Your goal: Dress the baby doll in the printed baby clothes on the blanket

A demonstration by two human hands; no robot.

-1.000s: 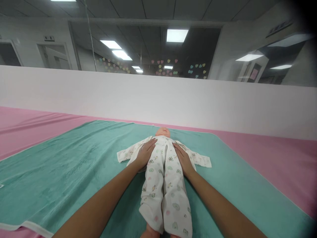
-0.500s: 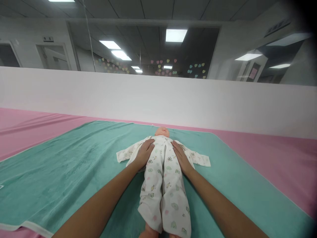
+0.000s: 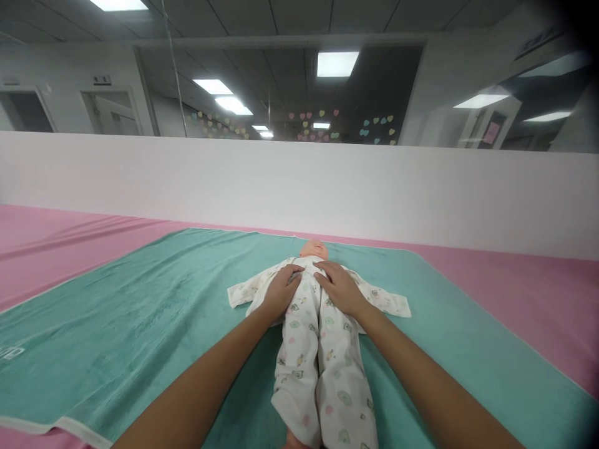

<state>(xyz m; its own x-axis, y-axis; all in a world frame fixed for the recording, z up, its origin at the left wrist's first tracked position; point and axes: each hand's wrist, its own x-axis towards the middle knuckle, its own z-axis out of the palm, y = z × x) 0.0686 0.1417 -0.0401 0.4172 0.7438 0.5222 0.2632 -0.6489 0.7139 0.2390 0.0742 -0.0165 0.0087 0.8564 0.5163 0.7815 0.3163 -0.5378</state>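
A baby doll [image 3: 314, 249] lies on its back with its head at the far end, dressed in a white printed top [image 3: 250, 290] and matching trousers [image 3: 299, 355]. Its sleeves spread out to both sides. My left hand [image 3: 282, 290] rests on the left side of the doll's torso near the trousers' waist, fingers extended. On the other side, my right hand [image 3: 342, 288] lies over the clothing with its fingers pointing inward and apart. Both hands hide part of the doll's middle. One bare foot [image 3: 296, 440] shows at the bottom edge.
Beneath the doll is a teal towel [image 3: 154, 312] with pale edging, spread over a pink sheet [image 3: 528, 299]. A low white wall [image 3: 281, 187] stands behind, topped by glass or mirror panels [image 3: 281, 87] with heart-shaped stickers.
My right hand has moved inward across the doll's waist and now lies more crosswise. My left fingertips have also come slightly toward the middle. The view has shifted a little.
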